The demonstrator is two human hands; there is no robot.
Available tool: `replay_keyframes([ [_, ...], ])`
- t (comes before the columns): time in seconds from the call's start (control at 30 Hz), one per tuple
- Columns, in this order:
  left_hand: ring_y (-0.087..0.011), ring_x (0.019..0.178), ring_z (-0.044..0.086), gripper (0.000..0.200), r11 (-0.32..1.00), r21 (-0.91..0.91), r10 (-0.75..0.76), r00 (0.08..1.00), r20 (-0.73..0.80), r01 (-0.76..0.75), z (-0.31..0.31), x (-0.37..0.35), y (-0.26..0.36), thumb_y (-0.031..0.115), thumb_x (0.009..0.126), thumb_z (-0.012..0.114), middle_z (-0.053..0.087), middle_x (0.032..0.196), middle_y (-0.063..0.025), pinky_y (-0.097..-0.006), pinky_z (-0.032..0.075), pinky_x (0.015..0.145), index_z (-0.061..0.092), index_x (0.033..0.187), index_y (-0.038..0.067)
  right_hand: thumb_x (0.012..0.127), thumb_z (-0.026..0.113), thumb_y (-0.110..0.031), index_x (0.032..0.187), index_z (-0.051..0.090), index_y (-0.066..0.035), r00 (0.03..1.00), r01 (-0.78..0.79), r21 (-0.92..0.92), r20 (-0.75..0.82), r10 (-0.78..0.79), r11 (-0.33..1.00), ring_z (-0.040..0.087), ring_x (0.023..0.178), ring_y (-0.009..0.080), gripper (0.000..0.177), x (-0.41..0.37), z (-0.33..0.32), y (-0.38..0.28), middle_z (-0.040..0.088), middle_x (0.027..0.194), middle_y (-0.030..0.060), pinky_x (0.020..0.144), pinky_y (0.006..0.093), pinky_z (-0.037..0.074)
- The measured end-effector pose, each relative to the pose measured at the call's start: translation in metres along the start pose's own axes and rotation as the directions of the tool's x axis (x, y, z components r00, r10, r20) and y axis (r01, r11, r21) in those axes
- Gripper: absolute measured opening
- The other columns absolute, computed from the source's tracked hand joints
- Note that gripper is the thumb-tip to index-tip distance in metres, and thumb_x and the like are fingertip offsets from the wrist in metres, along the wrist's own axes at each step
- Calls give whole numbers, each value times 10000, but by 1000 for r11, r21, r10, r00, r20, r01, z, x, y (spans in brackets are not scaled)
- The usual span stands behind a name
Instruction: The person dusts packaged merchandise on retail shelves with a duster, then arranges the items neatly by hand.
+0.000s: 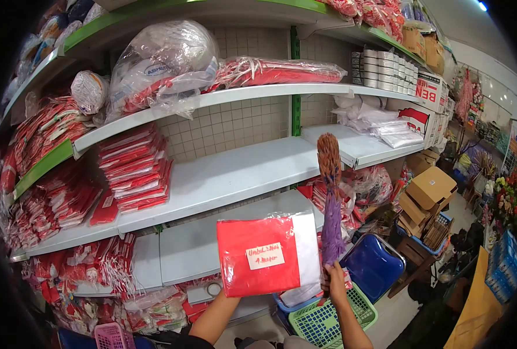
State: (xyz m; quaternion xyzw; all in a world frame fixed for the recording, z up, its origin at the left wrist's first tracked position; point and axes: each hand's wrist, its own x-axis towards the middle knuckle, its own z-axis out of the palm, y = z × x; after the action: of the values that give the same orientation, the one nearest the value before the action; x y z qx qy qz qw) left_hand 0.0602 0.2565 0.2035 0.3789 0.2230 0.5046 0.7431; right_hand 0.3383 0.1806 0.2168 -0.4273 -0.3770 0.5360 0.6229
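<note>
My left hand (pixel 228 302) holds up a clear plastic packet of folded red and white cloth (pixel 258 232) from below; its fingers are mostly hidden behind the packet. A handwritten paper label (pixel 265 256) shows on the red part. In my right hand (pixel 336 280) is a feather duster (pixel 331 215), upright, brown at the tip and purple lower down, with the fingers closed round its lower end. The duster stands just right of the packet, in front of the shelves.
A stack of red packets (pixel 135 168) sits on the middle shelf (pixel 229 168). Bulky plastic bags (pixel 165 64) lie on the shelf above. Below are a green basket (pixel 310 319) and a blue chair (pixel 374 264). Cardboard boxes (pixel 433 186) stand at the right.
</note>
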Motion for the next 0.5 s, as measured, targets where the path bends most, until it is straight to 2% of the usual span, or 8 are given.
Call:
replay_keyframes([
  [0.03,-207,933,598,371,1000,1,-8,1000,6,8,1,-1,-6,358,936,418,597,1051,-97,-344,465,846,546,1090,46,819,590,-209,1189,476,-69,988,-149,260,83,132,954,473,574,88,411,0,4,-4,606,866,4,420,266,304],
  [0.07,-207,933,599,371,1000,5,-15,1000,7,15,2,0,-9,358,936,418,597,1052,-97,-343,465,847,546,1092,46,813,601,-264,1295,400,-88,985,-166,352,91,143,921,554,794,115,551,2,11,-4,572,1103,40,524,260,430],
  [0.17,-206,936,600,374,1000,18,-15,1000,2,15,6,3,-14,358,936,419,599,1056,-97,-342,464,849,547,1096,45,803,627,-212,1321,381,-73,976,-162,289,186,110,944,552,1018,174,590,-7,30,-12,535,1213,76,756,293,493],
  [0.2,-206,936,601,375,1000,29,-10,1000,-5,10,6,3,-13,358,936,420,599,1058,-97,-341,464,850,547,1097,44,785,639,-126,1325,364,-28,965,-168,198,233,120,966,543,1087,221,613,-2,35,-14,530,1235,100,922,332,444],
  [0.3,-206,939,602,377,994,113,-1,996,-89,11,2,3,-1,358,936,421,601,1062,-97,-340,463,853,547,1101,44,747,659,-22,1303,374,10,966,-177,133,213,147,975,559,1049,215,625,1,39,-30,554,1181,126,891,331,451],
  [0.43,-206,976,597,391,981,155,-65,956,-286,113,-2,-7,10,362,934,424,592,1109,-100,-334,456,868,541,1135,48,743,629,7,1250,435,19,975,-112,24,195,105,993,597,962,195,543,5,33,-51,602,1096,125,848,291,466],
  [0.47,-208,1011,591,404,982,122,-99,939,-329,146,-3,-12,10,365,933,425,582,1151,-103,-330,450,880,535,1165,53,738,647,-44,1290,389,52,969,-127,-19,211,128,992,535,1098,236,617,2,37,-63,532,1218,176,940,314,409],
  [0.5,-209,1046,585,419,980,88,-133,920,-370,178,-6,-17,8,369,932,427,572,1193,-106,-327,444,892,528,1194,58,737,656,-72,1304,365,65,985,-31,-157,165,57,987,489,1148,248,652,2,40,-64,488,1262,192,974,320,372],
])
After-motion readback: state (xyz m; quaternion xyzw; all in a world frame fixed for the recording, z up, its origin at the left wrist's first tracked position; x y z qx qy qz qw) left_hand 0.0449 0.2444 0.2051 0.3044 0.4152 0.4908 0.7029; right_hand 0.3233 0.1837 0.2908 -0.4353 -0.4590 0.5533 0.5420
